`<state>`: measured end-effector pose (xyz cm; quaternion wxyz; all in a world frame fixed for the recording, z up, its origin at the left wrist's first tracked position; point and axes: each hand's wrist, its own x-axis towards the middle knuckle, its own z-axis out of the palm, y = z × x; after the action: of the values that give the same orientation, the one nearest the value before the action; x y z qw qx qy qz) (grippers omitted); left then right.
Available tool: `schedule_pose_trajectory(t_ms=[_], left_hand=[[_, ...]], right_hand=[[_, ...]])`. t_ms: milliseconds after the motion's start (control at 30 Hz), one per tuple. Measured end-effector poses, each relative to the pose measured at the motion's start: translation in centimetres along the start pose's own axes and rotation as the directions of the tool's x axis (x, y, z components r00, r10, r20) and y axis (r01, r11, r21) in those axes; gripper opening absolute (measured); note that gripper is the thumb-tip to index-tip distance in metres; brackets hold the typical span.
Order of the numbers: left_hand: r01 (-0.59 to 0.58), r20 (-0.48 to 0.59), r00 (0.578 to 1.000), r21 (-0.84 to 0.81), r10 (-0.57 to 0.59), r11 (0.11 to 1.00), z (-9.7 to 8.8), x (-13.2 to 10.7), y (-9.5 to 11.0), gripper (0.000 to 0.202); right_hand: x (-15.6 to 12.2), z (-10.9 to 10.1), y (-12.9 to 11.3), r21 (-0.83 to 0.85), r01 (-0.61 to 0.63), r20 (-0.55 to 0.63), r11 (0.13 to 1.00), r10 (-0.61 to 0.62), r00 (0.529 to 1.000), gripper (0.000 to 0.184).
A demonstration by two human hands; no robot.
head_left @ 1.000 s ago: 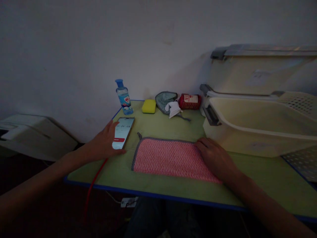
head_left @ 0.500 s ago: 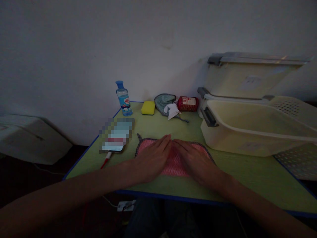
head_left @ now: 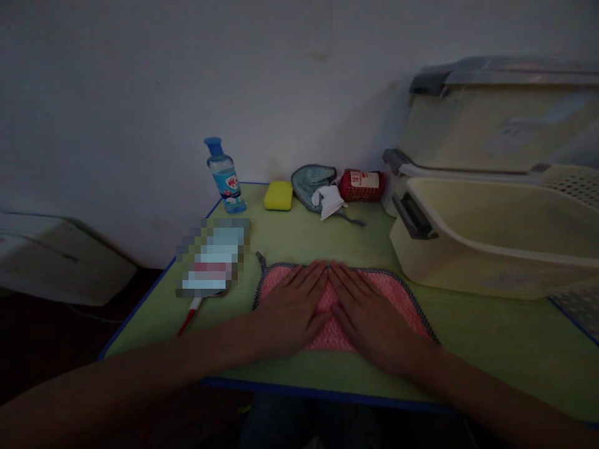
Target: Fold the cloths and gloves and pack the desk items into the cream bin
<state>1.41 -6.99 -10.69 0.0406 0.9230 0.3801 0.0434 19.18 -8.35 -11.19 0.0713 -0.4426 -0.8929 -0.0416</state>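
Observation:
A pink cloth (head_left: 401, 292) with a dark checked border lies flat on the green table (head_left: 491, 337). My left hand (head_left: 292, 308) rests palm down on its left half, fingers stretched out and held together. Beside it my right hand (head_left: 369, 315) lies flat on the middle of the cloth, fingers also straight. The fingertips of both hands nearly touch near the cloth's far edge. Neither hand holds anything.
A phone (head_left: 213, 257) with a red cable (head_left: 188, 316) lies left of the cloth. At the back stand a water bottle (head_left: 224, 176), yellow sponge (head_left: 278, 195), grey cloth (head_left: 311, 182), white rag (head_left: 330, 201) and red can (head_left: 361, 185). Cream plastic bins (head_left: 496, 231) fill the right.
My left hand left the phone and came onto the cloth. My right hand slid from the cloth's right end to its middle. Both now lie side by side.

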Motion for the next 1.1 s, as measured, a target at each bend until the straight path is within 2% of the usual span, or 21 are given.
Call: schedule_pose_trajectory(t_ms=[333, 633, 900, 1100], left_hand=[[0.020, 0.023, 1.000, -0.012, -0.020, 1.000, -0.3, -0.4, -0.4, 0.058], [0.005, 0.022, 1.000, 0.011, -0.005, 1.000, -0.2, -1.7, -1.7, 0.055], [0.007, 0.008, 1.000, 0.003, -0.007, 1.000, 0.0, -1.9, -1.8, 0.057], [-0.005, 0.023, 1.000, -0.009, 0.005, 1.000, -0.1, -1.9, -2.0, 0.057]], right_hand=[[-0.8, -0.7, 0.7, 0.004, -0.026, 0.049, 1.000, 0.026, 0.998, 0.052], [-3.0, -0.3, 2.8, -0.064, -0.036, 0.001, 0.997, 0.037, 0.999, 0.055], [-3.1, -0.3, 2.8, -0.099, -0.020, -0.047, 0.995, 0.015, 0.999, 0.053], [-3.2, -0.2, 2.9, -0.090, -0.042, -0.023, 0.995, 0.040, 0.999, 0.052]])
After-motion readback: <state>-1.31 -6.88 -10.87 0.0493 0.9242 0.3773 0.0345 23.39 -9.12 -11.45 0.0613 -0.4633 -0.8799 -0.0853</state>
